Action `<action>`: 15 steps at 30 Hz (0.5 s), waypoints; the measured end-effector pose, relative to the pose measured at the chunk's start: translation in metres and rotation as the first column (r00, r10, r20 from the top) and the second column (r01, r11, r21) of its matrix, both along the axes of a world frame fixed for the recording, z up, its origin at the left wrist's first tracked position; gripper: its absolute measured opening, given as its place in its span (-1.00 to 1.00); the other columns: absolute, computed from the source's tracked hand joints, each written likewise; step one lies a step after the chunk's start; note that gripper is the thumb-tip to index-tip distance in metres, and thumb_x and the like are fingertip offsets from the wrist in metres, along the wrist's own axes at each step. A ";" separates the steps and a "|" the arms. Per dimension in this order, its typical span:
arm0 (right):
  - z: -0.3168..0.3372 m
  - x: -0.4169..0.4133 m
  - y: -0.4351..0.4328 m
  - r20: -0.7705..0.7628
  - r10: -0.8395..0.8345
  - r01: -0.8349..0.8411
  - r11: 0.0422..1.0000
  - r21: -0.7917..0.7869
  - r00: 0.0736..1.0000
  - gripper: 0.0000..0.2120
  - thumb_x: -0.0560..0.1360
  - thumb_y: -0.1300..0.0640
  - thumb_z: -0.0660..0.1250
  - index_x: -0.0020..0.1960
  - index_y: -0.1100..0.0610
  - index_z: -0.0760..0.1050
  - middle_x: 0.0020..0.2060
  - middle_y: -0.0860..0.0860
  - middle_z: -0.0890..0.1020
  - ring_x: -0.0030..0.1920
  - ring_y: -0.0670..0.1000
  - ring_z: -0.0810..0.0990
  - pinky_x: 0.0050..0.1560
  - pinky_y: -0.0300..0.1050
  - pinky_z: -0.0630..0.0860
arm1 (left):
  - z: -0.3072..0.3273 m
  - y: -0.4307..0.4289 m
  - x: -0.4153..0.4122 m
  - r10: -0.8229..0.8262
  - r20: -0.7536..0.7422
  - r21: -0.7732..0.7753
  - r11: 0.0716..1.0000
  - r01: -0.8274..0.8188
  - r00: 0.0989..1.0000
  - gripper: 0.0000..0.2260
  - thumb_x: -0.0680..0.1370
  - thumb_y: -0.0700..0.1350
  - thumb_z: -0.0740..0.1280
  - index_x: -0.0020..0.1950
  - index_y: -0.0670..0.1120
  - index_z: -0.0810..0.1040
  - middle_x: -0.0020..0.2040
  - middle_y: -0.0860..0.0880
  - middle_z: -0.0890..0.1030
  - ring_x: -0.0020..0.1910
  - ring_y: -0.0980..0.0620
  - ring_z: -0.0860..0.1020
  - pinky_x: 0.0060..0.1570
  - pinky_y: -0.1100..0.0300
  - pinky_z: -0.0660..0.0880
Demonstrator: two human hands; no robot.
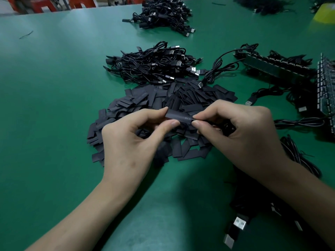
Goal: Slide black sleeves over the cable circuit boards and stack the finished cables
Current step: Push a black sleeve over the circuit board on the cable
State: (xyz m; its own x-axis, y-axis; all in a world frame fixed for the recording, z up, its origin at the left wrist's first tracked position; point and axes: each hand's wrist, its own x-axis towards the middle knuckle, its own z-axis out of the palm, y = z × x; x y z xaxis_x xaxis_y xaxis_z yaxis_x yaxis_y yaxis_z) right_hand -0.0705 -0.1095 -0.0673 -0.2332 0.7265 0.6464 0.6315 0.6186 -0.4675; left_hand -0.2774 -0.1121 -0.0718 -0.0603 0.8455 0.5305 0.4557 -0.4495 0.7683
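One sleeve — btwn L grip/R grip

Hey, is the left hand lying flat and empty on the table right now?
No, the left hand pinches one end of a black sleeve between thumb and forefinger, over the pile of loose sleeves.

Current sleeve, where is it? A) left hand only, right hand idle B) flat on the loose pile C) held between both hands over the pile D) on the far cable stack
C: the left hand and right hand pinch opposite ends of the black sleeve, over the loose sleeve pile.
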 end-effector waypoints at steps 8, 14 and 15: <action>-0.002 -0.004 -0.002 0.047 0.001 -0.003 0.998 0.059 0.999 -0.90 0.55 0.12 0.48 -0.04 0.16 0.69 -0.19 -0.04 0.73 -0.19 -0.10 0.69 -0.22 -0.12 0.56 | -0.001 -0.001 0.001 -0.039 -0.043 -0.013 0.999 0.038 0.998 -0.61 0.39 0.10 0.56 0.14 -0.04 0.70 -0.19 0.20 0.67 -0.20 0.16 0.65 -0.03 0.42 0.51; -0.002 -0.004 -0.002 0.073 -0.026 0.019 0.996 0.093 0.997 -0.87 0.55 0.09 0.48 -0.07 0.17 0.70 -0.14 -0.07 0.75 -0.16 -0.10 0.72 -0.25 -0.06 0.61 | -0.001 -0.003 0.004 -0.040 -0.048 -0.040 0.998 0.038 0.998 -0.61 0.38 0.03 0.59 0.16 -0.05 0.69 -0.17 0.20 0.66 -0.19 0.17 0.65 -0.02 0.42 0.51; -0.002 -0.005 -0.002 0.076 -0.027 0.020 0.995 0.095 0.997 -0.87 0.54 0.10 0.48 -0.07 0.17 0.70 -0.13 -0.07 0.75 -0.14 -0.12 0.72 -0.23 -0.07 0.62 | -0.001 -0.003 0.004 -0.044 -0.044 -0.042 0.998 0.042 0.998 -0.61 0.38 0.02 0.59 0.17 -0.05 0.69 -0.17 0.20 0.66 -0.18 0.17 0.65 -0.02 0.42 0.51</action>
State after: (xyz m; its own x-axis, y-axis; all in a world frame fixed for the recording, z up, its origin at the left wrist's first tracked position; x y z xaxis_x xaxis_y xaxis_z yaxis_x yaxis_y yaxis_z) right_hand -0.0751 -0.1112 -0.0697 -0.2686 0.6695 0.6925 0.6784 0.6419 -0.3574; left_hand -0.2732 -0.1149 -0.0726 -0.0004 0.8682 0.4963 0.4708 -0.4377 0.7660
